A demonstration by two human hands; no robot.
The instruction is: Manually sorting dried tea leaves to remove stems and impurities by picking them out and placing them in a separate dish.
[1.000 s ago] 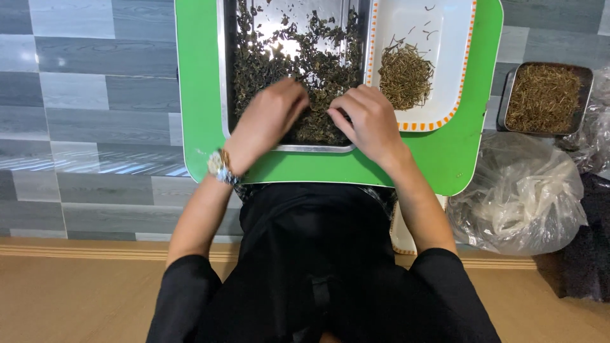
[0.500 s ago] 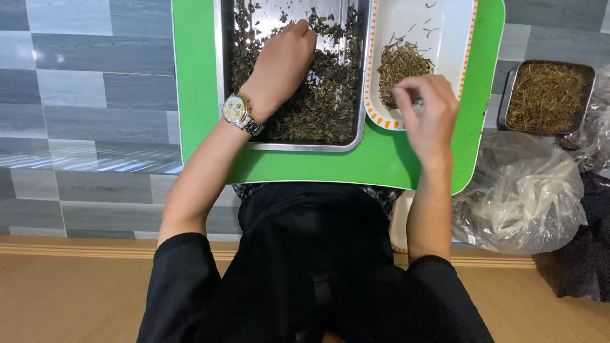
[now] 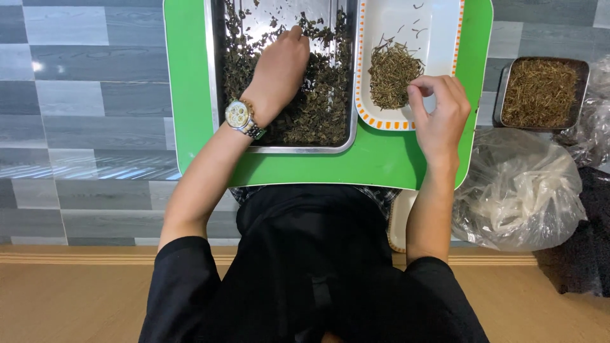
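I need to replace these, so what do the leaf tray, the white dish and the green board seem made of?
The leaf tray looks like bare metal, likely stainless steel: its floor and rim glint. The white dish seems plastic or melamine, smooth with a printed orange rim; ceramic is possible. The green board looks like plastic: flat even colour, rounded corners.

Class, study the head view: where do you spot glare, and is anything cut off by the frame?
Head view: glare whitens the bare metal of the steel tray and streaks the grey floor; lighting is even and focus sharp; the frame's top crops both trays.
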